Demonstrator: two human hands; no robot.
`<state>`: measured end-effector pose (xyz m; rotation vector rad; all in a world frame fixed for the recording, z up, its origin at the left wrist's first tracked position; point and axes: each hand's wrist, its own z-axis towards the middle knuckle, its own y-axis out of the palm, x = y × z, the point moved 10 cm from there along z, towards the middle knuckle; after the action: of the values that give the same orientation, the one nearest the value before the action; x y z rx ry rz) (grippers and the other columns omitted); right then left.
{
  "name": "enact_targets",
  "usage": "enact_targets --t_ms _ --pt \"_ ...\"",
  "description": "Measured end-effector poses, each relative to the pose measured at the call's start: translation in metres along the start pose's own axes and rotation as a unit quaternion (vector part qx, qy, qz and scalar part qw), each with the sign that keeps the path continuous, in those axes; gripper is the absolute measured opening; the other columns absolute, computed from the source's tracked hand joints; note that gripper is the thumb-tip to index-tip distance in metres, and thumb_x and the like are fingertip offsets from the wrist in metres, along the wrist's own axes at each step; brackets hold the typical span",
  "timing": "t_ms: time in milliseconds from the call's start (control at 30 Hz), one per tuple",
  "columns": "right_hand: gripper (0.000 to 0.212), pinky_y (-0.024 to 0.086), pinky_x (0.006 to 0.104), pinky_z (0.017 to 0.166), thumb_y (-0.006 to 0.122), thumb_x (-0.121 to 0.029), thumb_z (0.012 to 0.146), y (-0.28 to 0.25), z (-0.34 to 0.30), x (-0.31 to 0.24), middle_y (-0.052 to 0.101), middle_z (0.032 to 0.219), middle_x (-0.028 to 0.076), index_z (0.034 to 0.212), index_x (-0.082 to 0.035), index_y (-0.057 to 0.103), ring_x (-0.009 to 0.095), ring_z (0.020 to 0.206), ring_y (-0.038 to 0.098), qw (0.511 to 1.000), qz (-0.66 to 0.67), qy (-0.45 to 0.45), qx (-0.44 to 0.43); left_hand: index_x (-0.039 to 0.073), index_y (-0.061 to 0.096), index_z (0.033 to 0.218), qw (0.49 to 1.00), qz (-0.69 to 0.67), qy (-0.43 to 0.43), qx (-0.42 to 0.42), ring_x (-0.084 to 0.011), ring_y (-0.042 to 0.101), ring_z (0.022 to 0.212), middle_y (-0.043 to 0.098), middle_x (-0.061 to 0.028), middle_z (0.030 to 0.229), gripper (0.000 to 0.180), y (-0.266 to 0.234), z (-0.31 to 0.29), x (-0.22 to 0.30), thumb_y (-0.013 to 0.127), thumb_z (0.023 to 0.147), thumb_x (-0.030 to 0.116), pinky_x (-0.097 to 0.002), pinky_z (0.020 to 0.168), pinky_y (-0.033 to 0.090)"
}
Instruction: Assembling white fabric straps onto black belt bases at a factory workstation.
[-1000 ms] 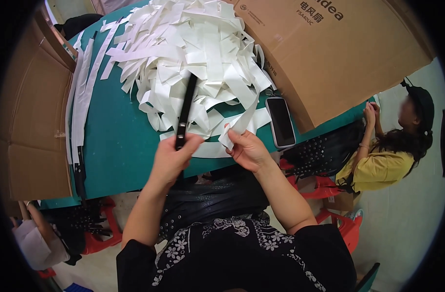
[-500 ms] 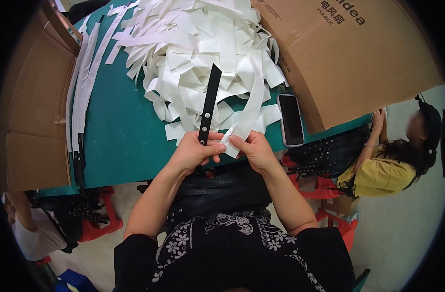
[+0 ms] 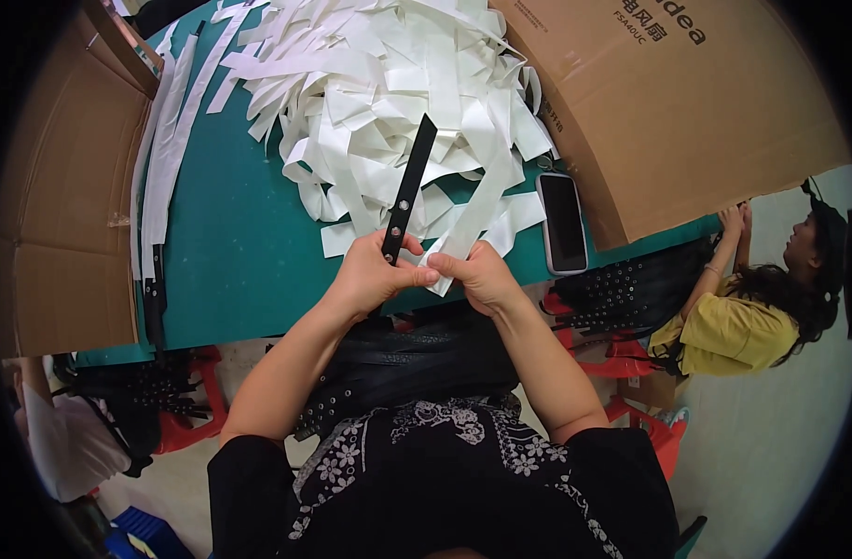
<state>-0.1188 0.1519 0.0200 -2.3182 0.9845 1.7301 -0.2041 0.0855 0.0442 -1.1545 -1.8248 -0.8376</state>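
My left hand [image 3: 368,272] is closed around the lower part of a black strap [image 3: 414,177]. The strap has round metal eyelets and a slanted tip, and it points up and slightly right over the table. Between the fingers of my right hand [image 3: 485,282] is the near end of a white strip [image 3: 475,212], whose far part runs up into a heap of similar white strips [image 3: 417,79]. My two thumbs meet at the strip's near end. Across my lap lie more black straps [image 3: 426,359], partly hidden by my forearms.
A phone [image 3: 563,224] lies right of the heap on the green table [image 3: 230,252]. Large cardboard boxes stand at right [image 3: 668,121] and left [image 3: 67,224]. White-wrapped straps [image 3: 170,168] lie beside the left box. A person in yellow [image 3: 734,321] sits at right, another in white [image 3: 76,447] at left.
The black strap has tipped further to the right. My left thumb has come across to the white strip's end, against my right thumb. The view has shifted slightly.
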Motion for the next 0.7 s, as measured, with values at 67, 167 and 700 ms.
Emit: enact_targets --t_ms 67,167,700 --pt "0.026 0.043 0.0208 0.057 0.065 -0.019 0.078 0.000 0.000 -0.002 0.060 0.087 0.003 0.097 -0.004 0.056 0.009 0.072 0.056 0.996 0.074 -0.044 0.021 0.001 0.051 0.093 1.000 0.026 0.010 0.000 -0.0050 0.044 0.044 0.057 -0.0027 0.058 0.041 0.002 -0.002 0.005 0.077 0.063 0.011 -0.0188 0.038 0.030" --pt "0.025 0.042 0.0207 0.056 0.063 -0.024 0.080 -0.013 0.001 -0.006 0.059 0.087 0.002 0.096 -0.006 0.056 0.009 0.072 0.055 0.976 0.199 -0.032 0.079 0.002 0.049 0.093 0.997 0.011 0.067 0.030 -0.0051 0.041 0.041 0.046 0.0017 0.055 0.027 -0.002 -0.014 0.020 0.065 0.078 0.019 -0.0202 0.037 0.029" --pt "0.023 0.042 0.0200 0.055 0.061 -0.030 0.081 -0.035 0.016 -0.022 0.060 0.079 -0.001 0.089 -0.008 0.056 0.007 0.068 0.056 0.961 0.256 -0.060 0.090 0.006 0.052 0.073 0.993 0.091 0.039 -0.060 -0.0018 0.027 0.037 0.034 0.0064 0.046 0.033 -0.005 -0.068 -0.002 0.038 0.093 0.028 -0.0185 0.036 0.020"
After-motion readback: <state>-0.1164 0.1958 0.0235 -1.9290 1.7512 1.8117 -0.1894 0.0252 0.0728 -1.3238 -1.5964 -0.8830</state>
